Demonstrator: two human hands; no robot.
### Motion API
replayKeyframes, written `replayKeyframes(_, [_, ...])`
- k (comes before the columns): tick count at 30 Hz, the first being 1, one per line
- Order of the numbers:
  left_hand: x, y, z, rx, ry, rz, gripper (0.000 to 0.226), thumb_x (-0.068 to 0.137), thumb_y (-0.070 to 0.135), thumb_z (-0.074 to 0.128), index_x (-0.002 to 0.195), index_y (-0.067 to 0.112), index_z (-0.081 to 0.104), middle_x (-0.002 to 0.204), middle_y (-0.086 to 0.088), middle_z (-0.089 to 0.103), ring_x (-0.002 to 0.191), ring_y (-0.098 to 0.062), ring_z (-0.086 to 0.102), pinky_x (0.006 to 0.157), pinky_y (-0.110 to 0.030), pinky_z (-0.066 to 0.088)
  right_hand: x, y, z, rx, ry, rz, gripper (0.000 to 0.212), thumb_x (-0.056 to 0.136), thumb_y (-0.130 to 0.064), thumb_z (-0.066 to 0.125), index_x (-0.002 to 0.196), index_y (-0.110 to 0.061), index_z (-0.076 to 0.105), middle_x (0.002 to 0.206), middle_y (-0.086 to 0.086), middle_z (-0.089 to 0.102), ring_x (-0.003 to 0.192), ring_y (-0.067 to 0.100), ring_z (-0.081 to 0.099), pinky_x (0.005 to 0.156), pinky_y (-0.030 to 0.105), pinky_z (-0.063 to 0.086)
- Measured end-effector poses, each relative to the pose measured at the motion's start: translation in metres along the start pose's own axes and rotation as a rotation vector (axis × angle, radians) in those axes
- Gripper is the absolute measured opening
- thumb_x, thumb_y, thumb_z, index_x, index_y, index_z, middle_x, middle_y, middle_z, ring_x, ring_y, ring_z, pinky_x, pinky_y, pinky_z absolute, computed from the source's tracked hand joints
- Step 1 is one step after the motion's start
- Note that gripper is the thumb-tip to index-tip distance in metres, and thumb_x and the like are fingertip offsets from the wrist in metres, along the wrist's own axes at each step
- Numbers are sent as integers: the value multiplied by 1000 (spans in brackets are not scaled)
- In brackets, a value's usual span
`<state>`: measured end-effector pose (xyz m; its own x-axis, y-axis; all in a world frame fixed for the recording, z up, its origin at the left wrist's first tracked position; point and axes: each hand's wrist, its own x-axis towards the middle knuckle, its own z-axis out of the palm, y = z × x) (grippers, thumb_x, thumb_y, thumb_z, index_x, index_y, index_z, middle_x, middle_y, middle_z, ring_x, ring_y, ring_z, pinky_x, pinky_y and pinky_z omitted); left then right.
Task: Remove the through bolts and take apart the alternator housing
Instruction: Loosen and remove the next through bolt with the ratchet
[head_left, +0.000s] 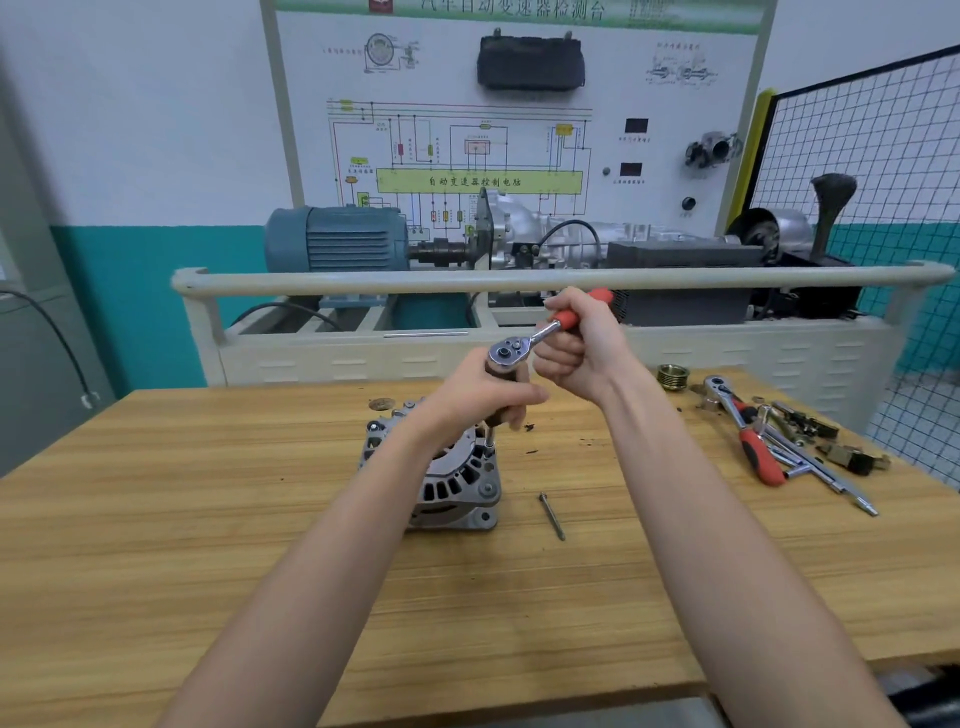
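A silver alternator (453, 486) stands on the wooden table (208, 519), near its middle. A ratchet wrench (540, 335) with a red handle sits on an upright extension bar whose socket meets a bolt at the alternator's top right edge. My left hand (485, 397) is wrapped around the extension just under the ratchet head. My right hand (579, 345) grips the red handle, which points up and to the right. One long through bolt (551, 516) lies loose on the table right of the alternator.
At the table's right end lie a second red-handled ratchet (748, 434), several sockets and bars, and a brass-coloured pulley (672, 375). A washer (381, 403) lies behind the alternator. Beyond the table stands a training bench with a blue motor (337, 239) and a gearbox.
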<state>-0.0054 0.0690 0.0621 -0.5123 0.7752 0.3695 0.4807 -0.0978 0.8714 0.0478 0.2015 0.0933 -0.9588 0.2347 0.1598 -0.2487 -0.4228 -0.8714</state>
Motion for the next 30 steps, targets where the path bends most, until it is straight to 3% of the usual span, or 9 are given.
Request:
replayKeyframes(4, [5,-7,10,-109,119,-27,51,84,-12,54,46,18,39,39,7,32,36,-8,27,40,-18,26,-2,8,5,109,120,-63,57,91,-14,40,35,-22,30,31,-7,18,27,7,13,32,16,11])
replayKeyframes(8, [7,-13,16,-150,365,-8,41,82,-11,51,55,14,37,42,6,32,37,-8,27,40,-19,26,-28,42,14,220,361,-379,42,88,-9,48,49,-20,34,36,-7,22,32,9,16,35,18,16])
replayKeyframes(13, [7,-15,24,-150,556,5,40,81,-11,52,55,15,36,47,2,32,45,-9,26,46,-24,24,-57,73,29,190,401,-605,33,95,-6,50,67,-16,36,38,-8,30,34,8,24,38,20,25])
replayKeyframes(15, [4,-15,20,-138,477,-2,39,81,-9,56,55,15,39,47,3,35,44,-10,29,45,-25,26,-56,65,27,177,374,-584,35,93,-3,49,63,-16,37,37,-8,28,33,8,22,38,19,23])
replayKeyframes(17, [0,-14,7,-93,285,32,40,80,-5,60,51,18,46,45,5,41,45,-13,36,48,-26,33,-48,51,21,168,315,-491,41,91,-2,48,54,-18,37,36,-8,25,32,8,18,36,17,20])
replayKeyframes(19, [-4,-10,-6,-27,112,77,38,78,4,63,47,22,52,46,4,48,50,-19,47,56,-28,42,-35,34,15,108,233,-334,47,90,-6,47,47,-20,35,35,-7,22,31,9,16,35,17,18])
replayKeyframes(22, [-5,-6,-9,-61,18,87,30,76,9,65,50,14,49,48,-3,46,48,-22,52,56,-27,44,-13,7,10,8,75,-79,56,92,-12,43,38,-23,31,32,-8,19,30,8,12,33,16,14])
replayKeyframes(25, [-3,-8,-4,-167,44,53,37,75,5,62,46,14,40,42,0,35,39,-15,32,45,-23,30,-1,0,12,-24,10,-9,58,91,-13,39,35,-23,31,31,-7,17,29,7,10,33,16,11])
replayKeyframes(30, [2,-12,10,-146,326,39,43,80,-11,52,51,17,37,40,10,33,37,-6,28,40,-17,26,-22,27,21,121,316,-250,42,88,-8,47,50,-20,31,34,-7,20,30,8,14,34,16,16])
